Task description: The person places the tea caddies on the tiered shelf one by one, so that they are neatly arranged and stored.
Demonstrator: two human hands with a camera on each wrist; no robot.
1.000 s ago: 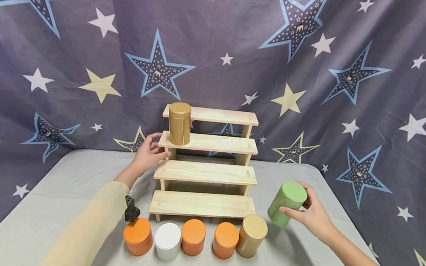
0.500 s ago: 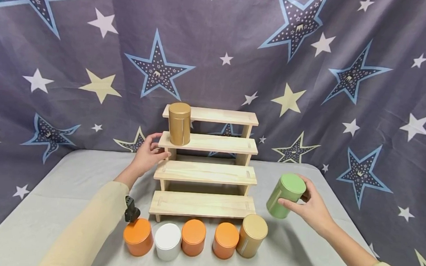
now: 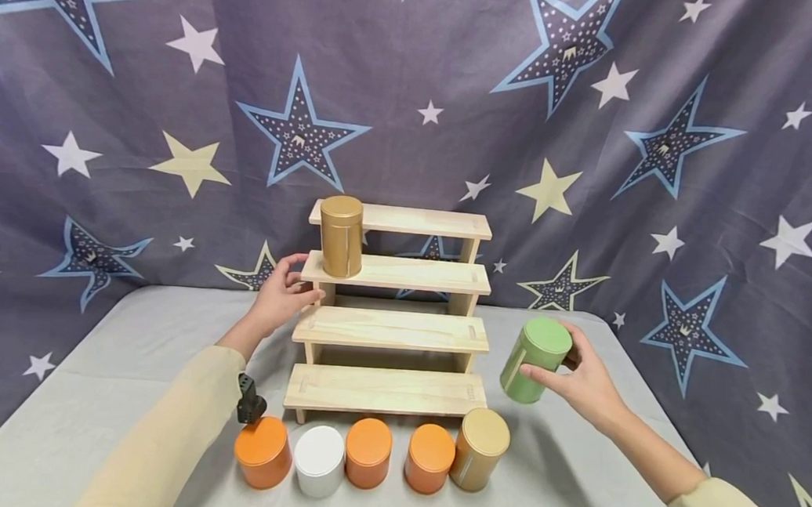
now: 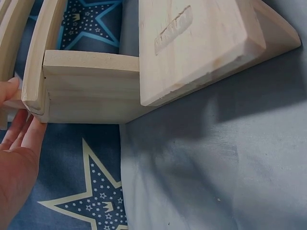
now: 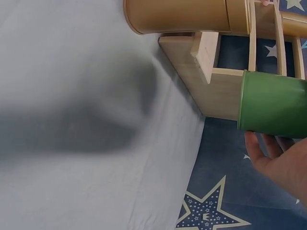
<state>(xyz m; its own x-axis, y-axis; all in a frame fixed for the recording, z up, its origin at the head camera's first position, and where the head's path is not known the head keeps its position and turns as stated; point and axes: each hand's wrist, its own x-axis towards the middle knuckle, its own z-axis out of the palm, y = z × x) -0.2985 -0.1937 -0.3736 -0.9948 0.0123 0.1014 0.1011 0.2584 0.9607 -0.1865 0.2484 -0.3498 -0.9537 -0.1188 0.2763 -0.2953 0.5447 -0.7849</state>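
Observation:
My right hand [image 3: 584,380] grips a green lidded tin canister [image 3: 536,360] from its right side. The canister hangs tilted above the table, right of a stepped wooden display stand [image 3: 392,329]. In the right wrist view the green canister [image 5: 276,105] overlaps the stand's side, fingers beneath it. My left hand [image 3: 283,296] holds the stand's left side near the second tier from the top. In the left wrist view its thumb [image 4: 9,89] and fingers [image 4: 32,136] lie either side of the wood. A tall gold canister [image 3: 341,237] stands upright on that tier's left end.
Along the stand's front, on the grey table cover [image 3: 137,360], stand an orange tin [image 3: 263,452], a white tin [image 3: 320,461], two more orange tins [image 3: 368,453] and a gold canister [image 3: 480,449]. A star-patterned curtain [image 3: 427,153] hangs behind.
My right hand has carried the green canister upward and a little left, closer to the stand. The left hand, the stand and the other tins have stayed put.

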